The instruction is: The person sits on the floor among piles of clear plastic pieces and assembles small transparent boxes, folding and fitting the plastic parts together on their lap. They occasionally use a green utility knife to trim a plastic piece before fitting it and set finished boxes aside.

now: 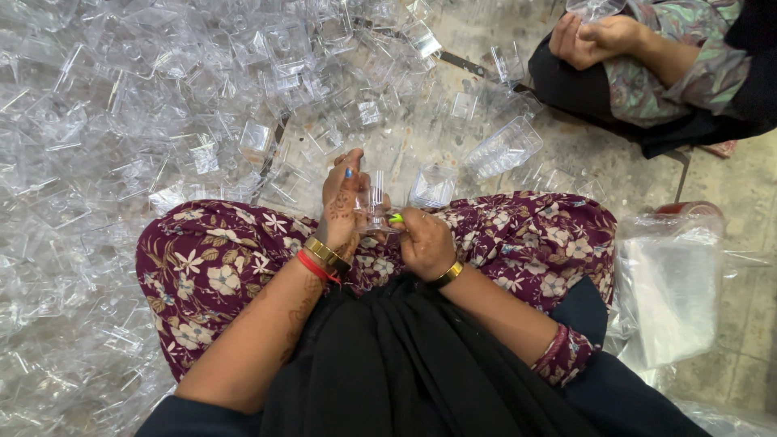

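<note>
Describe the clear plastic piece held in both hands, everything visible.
The clear plastic piece is small, transparent and glossy, boxy with thin flat walls; finer details blur into the glare. It is held roughly upright above the lap, over the floral fabric. The left hand grips its left side with fingers curled around it; the right hand pinches its lower right edge. It looks whole, of the same kind as the pieces in the pile of clear plastic pieces on the floor.

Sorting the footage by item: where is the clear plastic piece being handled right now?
In the head view, centre frame: the clear plastic piece sits between the left hand and right hand, above the floral lap.
</note>
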